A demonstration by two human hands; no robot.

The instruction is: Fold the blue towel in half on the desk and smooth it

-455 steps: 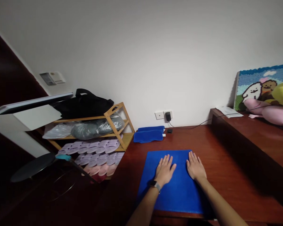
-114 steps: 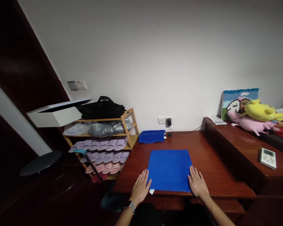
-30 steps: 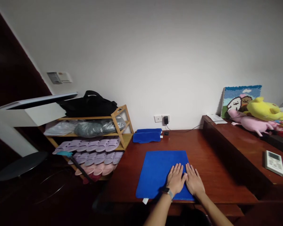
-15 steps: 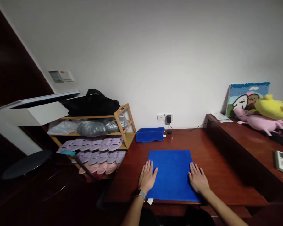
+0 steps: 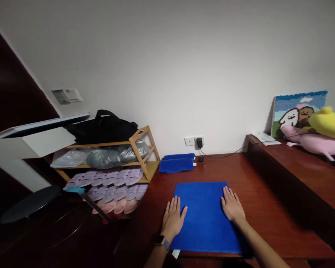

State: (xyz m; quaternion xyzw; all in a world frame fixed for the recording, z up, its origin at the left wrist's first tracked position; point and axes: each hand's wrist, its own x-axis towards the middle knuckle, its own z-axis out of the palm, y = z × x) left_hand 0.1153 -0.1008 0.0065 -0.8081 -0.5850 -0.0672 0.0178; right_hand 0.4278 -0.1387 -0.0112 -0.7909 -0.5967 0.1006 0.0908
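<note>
While you face the bench (image 5: 264,219), a blue cloth (image 5: 206,223) lies flat before you, side edges running away from you; its long axis is unclear. A white tag (image 5: 176,254) marks its near-left corner. Your left hand (image 5: 173,220) and right hand (image 5: 233,207) rest at opposite side edges, fingers open.

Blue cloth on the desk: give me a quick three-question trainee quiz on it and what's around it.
1. True or false: the left hand, beside the blue cloth's left edge, has a watch at its wrist.
2. Where is the cloth's white tag? A) far left corner B) near left corner C) near right corner
3. Fill in: of the two wall plates, the black adapter is plugged into the ____ one.
Key: 1 true; 2 B; 3 right.
</note>
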